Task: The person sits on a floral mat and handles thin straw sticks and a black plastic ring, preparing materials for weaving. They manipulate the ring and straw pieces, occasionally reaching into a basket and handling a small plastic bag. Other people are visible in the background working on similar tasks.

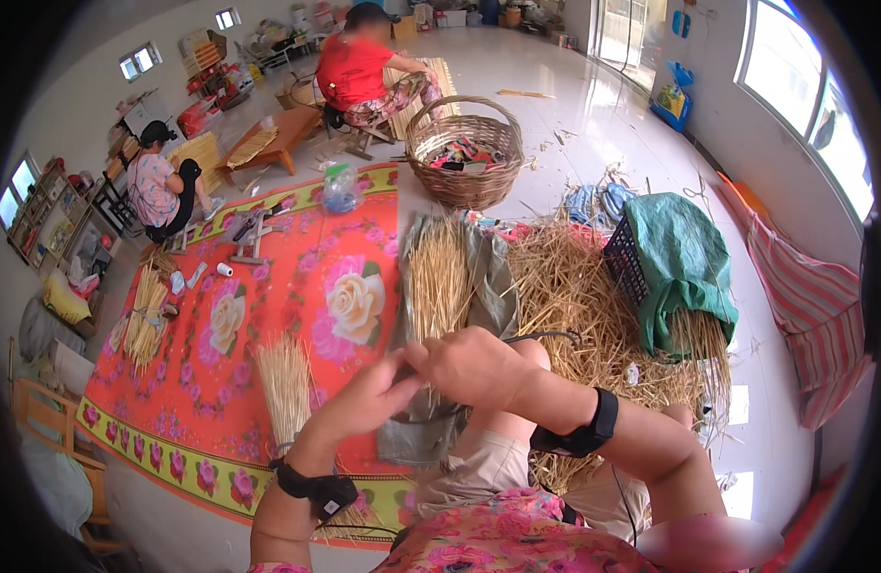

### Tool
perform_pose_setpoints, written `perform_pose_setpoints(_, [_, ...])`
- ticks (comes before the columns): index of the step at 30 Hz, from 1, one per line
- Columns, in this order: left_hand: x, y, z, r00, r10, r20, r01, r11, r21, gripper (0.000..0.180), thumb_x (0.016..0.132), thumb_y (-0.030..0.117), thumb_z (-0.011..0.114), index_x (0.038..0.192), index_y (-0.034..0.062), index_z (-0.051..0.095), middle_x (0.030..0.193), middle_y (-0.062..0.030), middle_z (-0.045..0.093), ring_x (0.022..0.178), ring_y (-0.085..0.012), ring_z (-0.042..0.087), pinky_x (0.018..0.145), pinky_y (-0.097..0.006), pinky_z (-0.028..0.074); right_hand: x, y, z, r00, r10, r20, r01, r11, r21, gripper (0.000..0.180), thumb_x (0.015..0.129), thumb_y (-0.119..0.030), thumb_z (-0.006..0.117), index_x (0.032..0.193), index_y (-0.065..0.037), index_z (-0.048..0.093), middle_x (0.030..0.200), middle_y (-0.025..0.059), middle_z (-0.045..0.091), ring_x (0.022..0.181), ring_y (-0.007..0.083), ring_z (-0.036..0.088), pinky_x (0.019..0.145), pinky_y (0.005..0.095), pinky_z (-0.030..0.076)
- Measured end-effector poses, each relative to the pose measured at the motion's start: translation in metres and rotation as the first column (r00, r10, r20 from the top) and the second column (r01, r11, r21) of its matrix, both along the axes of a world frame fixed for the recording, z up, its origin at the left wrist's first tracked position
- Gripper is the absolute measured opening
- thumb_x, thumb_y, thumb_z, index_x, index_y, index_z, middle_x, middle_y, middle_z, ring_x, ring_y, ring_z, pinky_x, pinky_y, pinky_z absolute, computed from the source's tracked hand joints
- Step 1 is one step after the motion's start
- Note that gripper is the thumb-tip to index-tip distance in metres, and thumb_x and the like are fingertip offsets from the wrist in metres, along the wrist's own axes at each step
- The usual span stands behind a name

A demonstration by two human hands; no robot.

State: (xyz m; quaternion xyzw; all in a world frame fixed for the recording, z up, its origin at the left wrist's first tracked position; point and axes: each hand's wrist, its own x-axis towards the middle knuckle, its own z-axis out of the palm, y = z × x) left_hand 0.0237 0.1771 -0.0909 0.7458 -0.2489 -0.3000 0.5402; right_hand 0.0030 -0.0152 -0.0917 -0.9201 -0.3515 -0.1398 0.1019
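Our fingers (413, 361) pinch together on thin straw stalks (429, 396) where our left hand (364, 401) and right hand (474, 365) meet above our knees. Past them we see 1 straw bundle (438, 277) on grey cloth (493, 286), loose straw (574, 296), a flowered mat (297, 286) and a wicker basket (464, 153).

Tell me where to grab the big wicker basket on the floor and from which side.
Take the wicker basket by its arched handle, coming straight down from above. The handle stands upright over the open top, clear of the colourful cloth inside, while the rounded woven sides look too wide for one hand.
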Motion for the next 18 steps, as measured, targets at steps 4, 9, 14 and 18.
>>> perform_pose_setpoints(4, [-0.002,0.003,0.002,1.0,0.026,-0.005,-0.026,0.999,-0.044,0.014,0.095,0.014,0.049,0.102,0.0019,0.049,0.073,0.0021,0.049,0.061,-0.0045,0.044,0.054,-0.021,0.038,-0.005,-0.007,0.012,0.989,0.037,-0.146,0.013,0.943,0.332,0.02,0.084,-0.023,0.059,0.092,-0.005,0.052,0.068,0.0119,0.06,0.061,0.0304,0.062,0.053,0.0392,0.048])
perform_pose_setpoints(9, [-0.008,0.014,-0.014,0.981,0.131,-0.141,-0.18,0.881,-0.437,0.014,0.098,0.015,0.044,0.09,0.0033,0.047,0.067,0.0041,0.04,0.055,-0.0028,0.033,0.048,-0.018,0.028,-0.003,-0.028,0.004,0.891,0.096,-0.444,0.128,0.885,0.448,0.022,0.086,-0.025,0.06,0.095,-0.005,0.054,0.069,0.0143,0.06,0.061,0.0317,0.06,0.055,0.0403,0.046])
perform_pose_setpoints(14, [-0.008,-0.013,-0.039,0.948,0.235,-0.216,-0.316,0.597,-0.737,0.034,0.101,0.029,0.034,0.072,0.0108,0.032,0.061,0.0033,0.029,0.048,-0.0074,0.025,0.044,-0.024,0.02,-0.002,-0.02,-0.032,0.837,0.312,-0.449,0.168,0.635,0.754,0.019,0.089,-0.019,0.056,0.096,-0.002,0.053,0.066,0.0182,0.059,0.061,0.0354,0.06,0.056,0.0429,0.045])
perform_pose_setpoints(18, [-0.012,-0.031,-0.045,0.9,0.304,-0.311,-0.433,0.553,-0.712,0.032,0.1,0.032,0.036,0.076,0.0108,0.035,0.066,0.0021,0.032,0.055,-0.01,0.031,0.053,-0.026,0.026,-0.002,-0.012,-0.015,0.885,-0.046,-0.463,0.351,0.718,0.601,0.016,0.091,-0.017,0.051,0.095,-0.001,0.049,0.064,0.0199,0.058,0.063,0.0395,0.059,0.056,0.0466,0.045])
